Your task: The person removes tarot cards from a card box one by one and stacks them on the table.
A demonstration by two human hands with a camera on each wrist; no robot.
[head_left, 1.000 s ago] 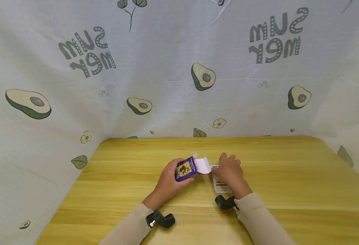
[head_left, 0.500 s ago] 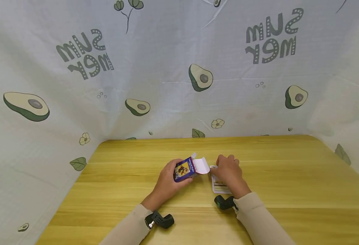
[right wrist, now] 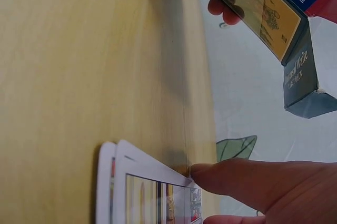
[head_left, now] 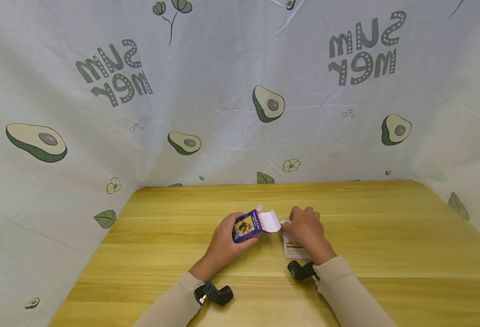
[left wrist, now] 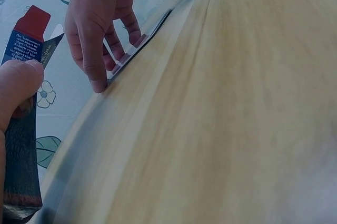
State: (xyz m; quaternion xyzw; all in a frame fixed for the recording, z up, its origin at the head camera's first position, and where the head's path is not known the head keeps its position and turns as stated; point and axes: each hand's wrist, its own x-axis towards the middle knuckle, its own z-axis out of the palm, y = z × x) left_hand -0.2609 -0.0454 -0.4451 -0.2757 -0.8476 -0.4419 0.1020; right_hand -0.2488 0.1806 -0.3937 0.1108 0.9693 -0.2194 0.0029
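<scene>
So, the box (head_left: 246,226) is open at one end, its white flap (head_left: 270,221) folded out, and at least some cards (head_left: 295,250) lie flat outside it on the wooden table (head_left: 162,254). That much is done, as I judge it. The cards look unsorted at the edge — in my right wrist view one white border juts past another — and none of them is seen lifted. The flap is not tucked in either, so squaring the cards and shutting the box are steps I'd count as not yet done. Whether more cards sit inside the box I cannot tell.

My left hand (head_left: 225,237) grasps the box firmly, thumb on one side and fingers round the other, with the open end tipped toward my right. My right hand (head_left: 305,225) is over the far part of the cards, gripping them — thumb (right wrist: 237,176) against their left edge near a corner, fingertips set down beyond it. The near end of the cards sticks out from under my palm, toward my body.

The box sits to the left of the cards, its flap reaching just beside their far left corner in the head view; I can't tell whether the two touch.
</scene>
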